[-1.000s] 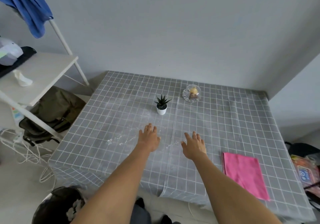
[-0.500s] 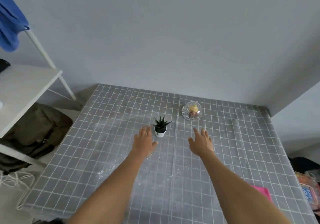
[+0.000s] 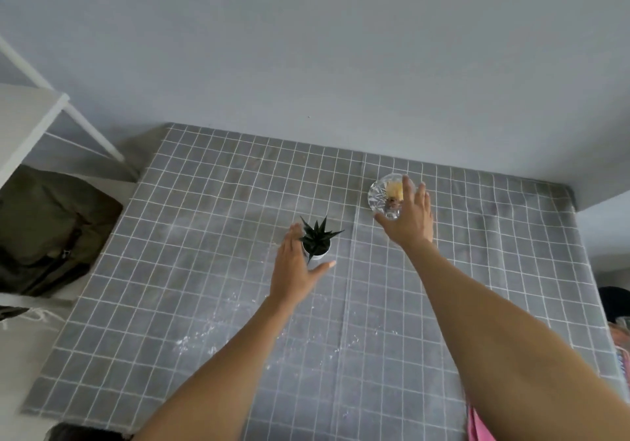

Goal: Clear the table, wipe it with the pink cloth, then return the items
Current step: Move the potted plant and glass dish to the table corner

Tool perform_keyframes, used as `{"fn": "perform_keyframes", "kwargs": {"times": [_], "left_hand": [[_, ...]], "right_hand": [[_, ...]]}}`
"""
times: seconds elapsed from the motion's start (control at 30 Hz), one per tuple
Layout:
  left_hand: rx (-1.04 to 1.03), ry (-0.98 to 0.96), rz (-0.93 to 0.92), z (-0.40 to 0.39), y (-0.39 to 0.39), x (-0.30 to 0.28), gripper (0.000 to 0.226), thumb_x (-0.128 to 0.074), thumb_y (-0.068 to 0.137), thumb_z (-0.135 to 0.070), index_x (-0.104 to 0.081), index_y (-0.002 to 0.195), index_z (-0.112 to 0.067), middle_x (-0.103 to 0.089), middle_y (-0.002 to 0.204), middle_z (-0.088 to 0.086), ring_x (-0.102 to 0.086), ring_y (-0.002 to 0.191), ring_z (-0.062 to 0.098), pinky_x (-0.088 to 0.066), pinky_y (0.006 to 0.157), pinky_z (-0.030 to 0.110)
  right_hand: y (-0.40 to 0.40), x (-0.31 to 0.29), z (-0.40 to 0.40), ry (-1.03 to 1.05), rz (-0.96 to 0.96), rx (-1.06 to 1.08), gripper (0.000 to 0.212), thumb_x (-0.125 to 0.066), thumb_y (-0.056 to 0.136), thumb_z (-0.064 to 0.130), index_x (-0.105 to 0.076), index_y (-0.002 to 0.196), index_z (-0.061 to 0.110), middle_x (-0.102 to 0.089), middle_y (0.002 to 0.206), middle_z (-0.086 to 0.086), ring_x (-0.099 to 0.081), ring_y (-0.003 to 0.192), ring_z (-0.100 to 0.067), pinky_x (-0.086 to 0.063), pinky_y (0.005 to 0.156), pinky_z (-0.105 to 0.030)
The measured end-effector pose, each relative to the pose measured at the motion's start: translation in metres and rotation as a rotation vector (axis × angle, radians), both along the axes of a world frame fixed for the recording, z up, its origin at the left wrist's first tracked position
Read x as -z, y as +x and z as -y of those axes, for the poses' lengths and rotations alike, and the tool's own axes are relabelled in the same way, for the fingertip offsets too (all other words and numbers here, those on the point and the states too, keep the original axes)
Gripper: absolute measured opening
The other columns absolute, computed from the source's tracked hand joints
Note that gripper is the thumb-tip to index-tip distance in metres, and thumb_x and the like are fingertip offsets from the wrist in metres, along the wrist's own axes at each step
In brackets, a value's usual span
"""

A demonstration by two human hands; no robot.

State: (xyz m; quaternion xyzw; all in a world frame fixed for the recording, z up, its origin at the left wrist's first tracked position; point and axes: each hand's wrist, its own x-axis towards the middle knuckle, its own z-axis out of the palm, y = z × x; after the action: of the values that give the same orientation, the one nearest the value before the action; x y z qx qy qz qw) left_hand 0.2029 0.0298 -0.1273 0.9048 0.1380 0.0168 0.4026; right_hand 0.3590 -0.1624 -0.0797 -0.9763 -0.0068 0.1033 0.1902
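Pink cloth (image 3: 479, 427) cut off at bottom edge, right hand (image 3: 407, 217) hides near part of glass bowl (image 3: 383, 195), bowl contents blurred, bag (image 3: 44, 229) cut off left.

readable text: none
table (image 3: 211, 222): grid cloth only, no print
packet (image 3: 624, 362) just off the table's right edge: coloured print, cut off by frame, too blurred to read
labels/numbers/brands: none legible
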Motion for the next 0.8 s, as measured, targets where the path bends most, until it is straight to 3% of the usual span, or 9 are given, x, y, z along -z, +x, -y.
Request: {"fn": "perform_keyframes", "kwargs": {"times": [0.13,0.23,0.3,0.43,0.57,0.7,0.8], "left_hand": [[-0.050,-0.098,0.050,0.007,0.007,0.002,0.086,-0.064,0.071,-0.066,-0.044,0.136,-0.013,-0.029,0.152,0.000,-0.030,0.141,0.015,-0.038,0.110,0.035],[-0.104,-0.157,0.092,0.013,0.010,0.002,0.091,-0.071,0.071,-0.057,-0.038,0.141,-0.008,-0.026,0.154,-0.001,-0.026,0.139,0.002,-0.028,0.107,0.010],[-0.139,-0.175,0.139,0.017,0.012,-0.001,0.087,-0.077,0.073,-0.043,-0.037,0.142,-0.007,-0.029,0.152,-0.002,-0.026,0.134,-0.006,-0.025,0.102,0.001],[-0.196,-0.242,0.172,0.022,0.016,-0.006,0.084,-0.079,0.077,-0.025,-0.031,0.144,-0.010,-0.045,0.134,-0.011,-0.044,0.115,-0.021,-0.036,0.093,0.002],[-0.188,-0.237,0.196,0.026,0.018,-0.008,0.073,-0.075,0.080,-0.022,-0.036,0.141,-0.016,-0.062,0.120,-0.004,-0.060,0.104,-0.003,-0.050,0.089,0.017],[-0.236,-0.225,0.193,0.027,0.022,-0.009,0.072,-0.074,0.081,-0.018,-0.037,0.142,-0.010,-0.064,0.117,-0.003,-0.061,0.101,-0.005,-0.049,0.087,0.014],[-0.273,-0.211,0.214,0.027,0.024,-0.010,0.071,-0.074,0.081,-0.016,-0.038,0.142,-0.007,-0.064,0.118,0.001,-0.061,0.104,0.002,-0.048,0.089,0.013]], "right_hand": [[0.020,0.022,-0.008,0.100,0.013,0.046,0.112,-0.077,0.070,0.053,0.000,0.150,0.037,0.004,0.160,-0.012,-0.003,0.146,-0.036,-0.017,0.116,-0.052],[0.025,0.039,-0.011,0.229,0.064,0.091,0.112,-0.084,0.064,0.044,-0.009,0.147,0.040,0.001,0.158,-0.015,-0.010,0.144,-0.039,-0.023,0.113,-0.057],[0.027,0.049,-0.014,0.291,0.126,0.114,0.110,-0.088,0.059,0.041,-0.016,0.143,0.041,-0.008,0.155,-0.019,-0.018,0.140,-0.041,-0.029,0.109,-0.060],[0.028,0.063,-0.018,0.322,0.249,0.169,0.098,-0.087,0.055,0.044,-0.028,0.133,0.038,-0.029,0.141,-0.018,-0.038,0.127,-0.039,-0.037,0.103,-0.058],[0.030,0.069,-0.017,0.343,0.330,0.166,0.088,-0.083,0.058,0.041,-0.032,0.130,0.036,-0.037,0.135,-0.017,-0.043,0.120,-0.037,-0.039,0.100,-0.057],[0.029,0.069,-0.018,0.364,0.344,0.147,0.088,-0.083,0.058,0.035,-0.031,0.129,0.038,-0.037,0.134,-0.018,-0.041,0.120,-0.037,-0.036,0.101,-0.058],[0.023,0.067,-0.014,0.374,0.338,0.088,0.092,-0.082,0.058,0.035,-0.029,0.133,0.039,-0.036,0.134,-0.021,-0.040,0.120,-0.039,-0.036,0.101,-0.058]]}}
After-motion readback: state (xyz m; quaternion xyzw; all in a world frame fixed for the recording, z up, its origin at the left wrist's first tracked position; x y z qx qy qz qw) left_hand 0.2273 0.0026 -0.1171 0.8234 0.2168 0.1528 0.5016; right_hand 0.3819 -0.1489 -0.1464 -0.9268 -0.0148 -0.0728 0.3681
